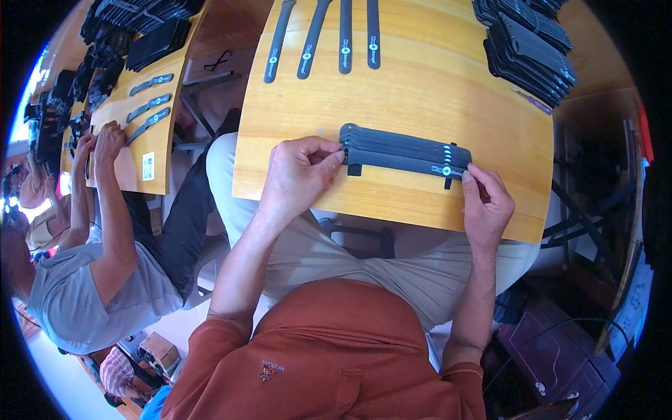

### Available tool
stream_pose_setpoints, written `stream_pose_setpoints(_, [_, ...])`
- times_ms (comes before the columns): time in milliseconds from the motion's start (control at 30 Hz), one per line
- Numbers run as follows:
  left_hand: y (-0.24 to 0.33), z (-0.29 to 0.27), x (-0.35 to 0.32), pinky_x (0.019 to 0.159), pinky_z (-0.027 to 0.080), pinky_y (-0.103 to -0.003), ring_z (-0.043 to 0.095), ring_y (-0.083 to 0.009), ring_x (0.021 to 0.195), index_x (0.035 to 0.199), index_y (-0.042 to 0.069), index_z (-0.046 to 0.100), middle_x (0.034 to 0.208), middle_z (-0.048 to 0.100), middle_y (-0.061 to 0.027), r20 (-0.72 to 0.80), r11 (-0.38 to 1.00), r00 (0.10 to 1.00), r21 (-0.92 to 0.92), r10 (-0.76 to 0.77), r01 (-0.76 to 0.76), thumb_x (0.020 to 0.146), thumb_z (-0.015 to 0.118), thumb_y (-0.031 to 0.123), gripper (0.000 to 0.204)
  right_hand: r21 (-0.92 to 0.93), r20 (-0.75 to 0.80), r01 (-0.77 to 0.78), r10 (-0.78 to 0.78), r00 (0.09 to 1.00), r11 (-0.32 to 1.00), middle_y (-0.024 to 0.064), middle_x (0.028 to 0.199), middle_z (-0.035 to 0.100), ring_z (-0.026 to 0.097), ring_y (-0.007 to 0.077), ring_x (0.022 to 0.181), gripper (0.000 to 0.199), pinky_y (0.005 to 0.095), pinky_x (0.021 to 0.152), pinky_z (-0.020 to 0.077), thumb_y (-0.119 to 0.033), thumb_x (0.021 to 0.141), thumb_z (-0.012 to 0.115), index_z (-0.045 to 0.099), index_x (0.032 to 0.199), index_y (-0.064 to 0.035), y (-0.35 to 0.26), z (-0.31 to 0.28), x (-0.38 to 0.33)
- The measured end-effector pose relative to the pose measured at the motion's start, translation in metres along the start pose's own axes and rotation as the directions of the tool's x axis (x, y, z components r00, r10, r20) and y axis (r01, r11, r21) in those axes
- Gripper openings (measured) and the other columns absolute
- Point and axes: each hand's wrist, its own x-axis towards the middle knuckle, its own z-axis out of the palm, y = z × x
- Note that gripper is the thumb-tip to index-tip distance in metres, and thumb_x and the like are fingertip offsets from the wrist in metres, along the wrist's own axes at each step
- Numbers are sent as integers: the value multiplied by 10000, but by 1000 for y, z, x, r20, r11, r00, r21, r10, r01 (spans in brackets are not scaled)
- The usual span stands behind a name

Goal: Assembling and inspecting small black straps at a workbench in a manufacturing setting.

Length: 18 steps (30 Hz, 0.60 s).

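Several dark grey fabric straps, each with a pale printed mark near its right end, lie overlapped in a stack [402,143] near the table's front edge. My left hand [297,173] pinches the left end of the nearest strap [399,159] between thumb and fingers. At that strap's right end, my right hand [488,203] is closed on the tip in the same way. Short black tabs [355,170] stick out from under the stack toward me. Beyond, several single grey straps [345,35] lie spaced apart, pointing away from me.
Piled black and grey straps [525,56] stand at the table's far right, with a thin purple tool [532,101] beside them. On my left a co-worker [105,273] in a grey shirt works at another table [157,157] holding straps and dark piles. A dark cabinet [560,343] stands lower right.
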Motion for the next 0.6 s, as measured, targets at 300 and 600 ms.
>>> stream_pose_setpoints(300, [0, 0, 1, 552, 490, -234, 620, -63, 592, 991, -65, 757, 711, 720, -68, -4, 1000, 1000, 13, 2, -2, 928, 727, 23, 112, 4, -1, -17, 17, 1000, 1000, 100, 869, 697, 655, 142, 766, 138, 260, 677, 519, 11, 908, 720, 743, 1041, 45, 1, 0, 0])
stream_pose_setpoints(600, [0, 0, 2, 534, 482, -206, 597, -47, 603, 1012, -62, 737, 760, 707, -34, 6, 999, 1000, 35, -12, 11, 942, 733, 35, 119, 14, 14, -14, 14, 1000, 1000, 99, 870, 691, 649, 138, 757, 132, 256, 659, 517, 19, 905, 724, 739, 1033, 48, -3, -1, 0])
